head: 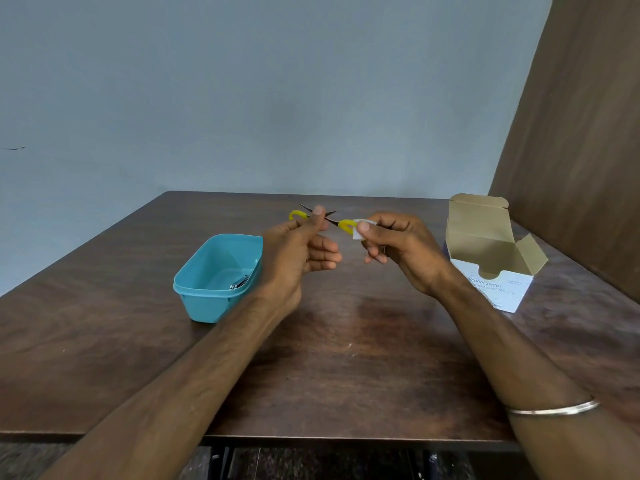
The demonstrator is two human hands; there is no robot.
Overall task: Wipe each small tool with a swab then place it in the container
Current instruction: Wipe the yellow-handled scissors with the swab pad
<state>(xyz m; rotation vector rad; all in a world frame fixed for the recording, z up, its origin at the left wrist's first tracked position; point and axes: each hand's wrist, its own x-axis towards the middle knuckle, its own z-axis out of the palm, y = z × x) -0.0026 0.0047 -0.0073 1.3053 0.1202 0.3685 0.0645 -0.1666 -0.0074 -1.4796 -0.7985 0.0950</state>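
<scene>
Small scissors (pixel 341 223) with yellow handles and dark blades hang above the middle of the table, spread apart. My left hand (pixel 298 252) pinches them near the pivot with thumb and fingers. My right hand (pixel 398 249) holds a small white swab (pixel 363 230) pressed against one yellow handle loop. A teal plastic container (pixel 194 289) sits on the table to the left of my left hand, with a metal nail clipper (pixel 239 283) lying inside it.
An open white box of alcohol swabs (pixel 491 258) stands at the right, flaps up. The dark wooden table (pixel 346 358) reaches a grey wall at the back and a brown panel (pixel 571 150) at the right. A bangle circles my right forearm.
</scene>
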